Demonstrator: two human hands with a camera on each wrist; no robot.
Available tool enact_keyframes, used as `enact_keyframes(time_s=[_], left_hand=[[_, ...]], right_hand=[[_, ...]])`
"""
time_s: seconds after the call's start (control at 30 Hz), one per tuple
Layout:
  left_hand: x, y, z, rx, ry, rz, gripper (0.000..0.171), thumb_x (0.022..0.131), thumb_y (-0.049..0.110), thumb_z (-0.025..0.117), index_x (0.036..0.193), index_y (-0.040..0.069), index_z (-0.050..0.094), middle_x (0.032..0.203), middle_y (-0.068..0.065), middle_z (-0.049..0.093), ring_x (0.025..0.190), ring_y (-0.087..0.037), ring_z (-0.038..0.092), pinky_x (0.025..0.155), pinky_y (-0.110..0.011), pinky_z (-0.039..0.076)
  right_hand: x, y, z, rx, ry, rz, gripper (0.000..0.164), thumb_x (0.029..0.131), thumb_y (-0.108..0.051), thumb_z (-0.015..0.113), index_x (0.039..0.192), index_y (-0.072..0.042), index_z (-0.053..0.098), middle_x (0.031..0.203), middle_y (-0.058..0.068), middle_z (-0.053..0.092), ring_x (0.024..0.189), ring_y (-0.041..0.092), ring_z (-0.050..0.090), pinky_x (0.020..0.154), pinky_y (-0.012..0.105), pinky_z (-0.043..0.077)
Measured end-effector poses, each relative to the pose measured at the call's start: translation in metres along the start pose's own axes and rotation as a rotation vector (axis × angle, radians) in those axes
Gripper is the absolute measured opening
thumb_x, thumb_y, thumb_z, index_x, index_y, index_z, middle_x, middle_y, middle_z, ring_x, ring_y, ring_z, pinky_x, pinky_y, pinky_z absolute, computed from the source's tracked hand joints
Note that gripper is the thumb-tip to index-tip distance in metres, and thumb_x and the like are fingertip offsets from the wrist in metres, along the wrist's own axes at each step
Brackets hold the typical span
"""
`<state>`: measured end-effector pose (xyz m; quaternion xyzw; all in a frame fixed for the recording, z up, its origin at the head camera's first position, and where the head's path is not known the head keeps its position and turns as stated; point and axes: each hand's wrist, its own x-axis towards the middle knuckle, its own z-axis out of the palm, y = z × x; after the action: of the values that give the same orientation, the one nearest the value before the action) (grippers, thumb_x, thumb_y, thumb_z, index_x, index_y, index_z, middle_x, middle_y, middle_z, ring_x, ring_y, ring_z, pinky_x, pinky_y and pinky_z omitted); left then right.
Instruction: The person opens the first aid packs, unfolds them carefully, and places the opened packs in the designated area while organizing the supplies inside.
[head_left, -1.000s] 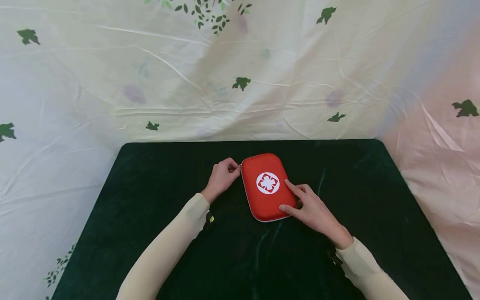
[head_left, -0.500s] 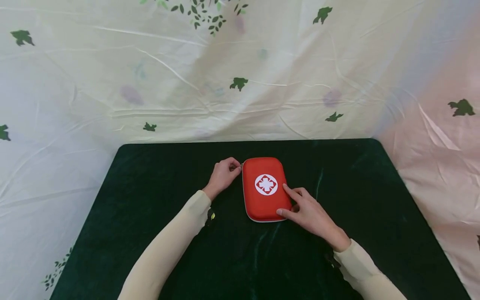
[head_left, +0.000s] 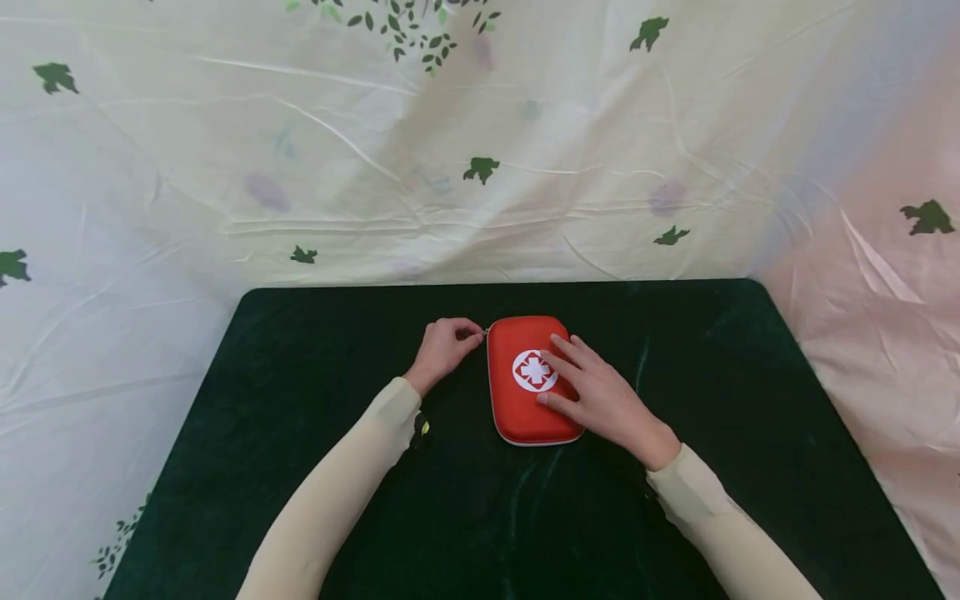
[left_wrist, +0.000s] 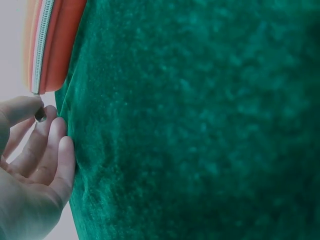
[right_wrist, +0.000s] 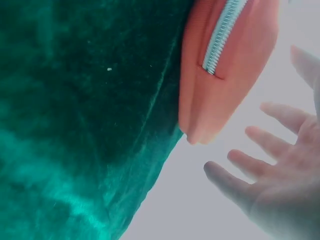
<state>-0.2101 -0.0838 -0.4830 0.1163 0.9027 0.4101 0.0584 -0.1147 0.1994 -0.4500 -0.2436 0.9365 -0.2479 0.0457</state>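
A red zippered first-aid case (head_left: 525,421) with a white round emblem lies on the dark green cloth. At its far left corner, the thumb and index finger of my left hand (head_left: 442,352) pinch the zipper pull (left_wrist: 40,115). The left wrist view shows the zipper (left_wrist: 42,45) running closed along the case's side up to that pull. My right hand (head_left: 603,398) is over the case's right part, fingers spread and extended, overlapping the emblem's edge. In the right wrist view a gap shows between those fingers and the case, and the zipper's end (right_wrist: 212,65) is visible.
Green velvety cloth (head_left: 337,325) covers the table around the case. A pale curtain (head_left: 570,167) with leaf prints hangs directly behind the table's far edge and along both sides.
My right hand has let go of the case's right edge and shifted left and up over its top, fingers spreading. The case has turned slightly straighter. The left hand still pinches the pull.
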Motion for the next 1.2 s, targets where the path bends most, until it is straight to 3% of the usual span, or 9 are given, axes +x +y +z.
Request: enact_keyframes(time_s=[0.27, 0.5, 0.83, 1.2], left_hand=[[0.003, 0.000, -0.002, 0.005, -0.016, -0.005, 0.018, 0.100, 0.017, 0.070, 0.113, 0.010, 0.079, 0.109, -0.004, 0.076, 0.090, -0.020, 0.063, 0.083, -0.036, 0.055], [0.003, 0.000, -0.001, 0.017, -0.013, 0.003, 0.018, 0.099, 0.015, 0.069, 0.113, 0.010, 0.079, 0.111, -0.004, 0.076, 0.092, -0.019, 0.064, 0.086, -0.038, 0.055], [0.001, 0.000, -0.005, 0.080, -0.008, 0.035, 0.017, 0.101, 0.017, 0.068, 0.112, 0.010, 0.079, 0.113, -0.007, 0.074, 0.102, -0.022, 0.064, 0.094, -0.040, 0.054], [-0.003, 0.000, -0.008, 0.119, -0.010, 0.043, 0.014, 0.101, 0.015, 0.069, 0.110, 0.009, 0.078, 0.110, -0.006, 0.071, 0.100, -0.022, 0.063, 0.094, -0.041, 0.053]], right_hand=[[0.024, 0.001, 0.005, -0.061, -0.057, -0.031, 0.074, 0.096, -0.046, 0.072, 0.158, -0.017, 0.045, 0.168, 0.012, 0.031, 0.156, 0.041, 0.016, 0.117, 0.064, 0.031], [0.030, 0.000, 0.006, -0.035, -0.101, -0.004, 0.073, 0.097, -0.048, 0.069, 0.158, -0.017, 0.044, 0.169, 0.013, 0.027, 0.156, 0.042, 0.015, 0.119, 0.064, 0.027], [0.032, 0.000, 0.006, 0.002, -0.139, 0.026, 0.072, 0.098, -0.048, 0.068, 0.159, -0.018, 0.043, 0.170, 0.011, 0.025, 0.157, 0.039, 0.012, 0.117, 0.061, 0.033], [0.034, 0.000, 0.008, 0.023, -0.145, 0.042, 0.073, 0.097, -0.049, 0.069, 0.159, -0.018, 0.044, 0.170, 0.009, 0.026, 0.157, 0.041, 0.011, 0.116, 0.063, 0.034]])
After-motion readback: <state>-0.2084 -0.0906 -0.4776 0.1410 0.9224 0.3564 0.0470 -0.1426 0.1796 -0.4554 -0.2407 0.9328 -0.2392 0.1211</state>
